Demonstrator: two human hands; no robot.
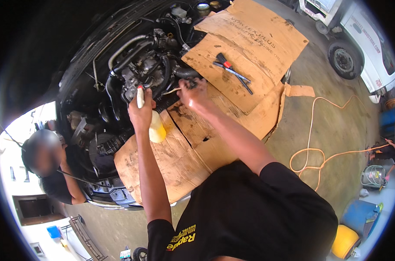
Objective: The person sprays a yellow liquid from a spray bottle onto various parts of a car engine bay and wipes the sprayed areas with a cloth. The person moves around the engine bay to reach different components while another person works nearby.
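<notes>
My left hand is closed around the neck of a spray bottle. Its white trigger head has a red nozzle tip pointing at the engine, and yellow liquid shows in the lower part. My right hand, somewhat blurred, grips a thin tool with a pale end beside the engine hoses. Its kind is hard to make out, as the fingers cover most of it. Stained cardboard lies under both forearms. On the upper cardboard sheet rests a black brush with a red band, near crossed thin tools.
Another person leans at the car's front on the left, an arm raised by the raised hood. An orange cord loops over the floor on the right. A white truck stands at the far right, blue and yellow containers lower down.
</notes>
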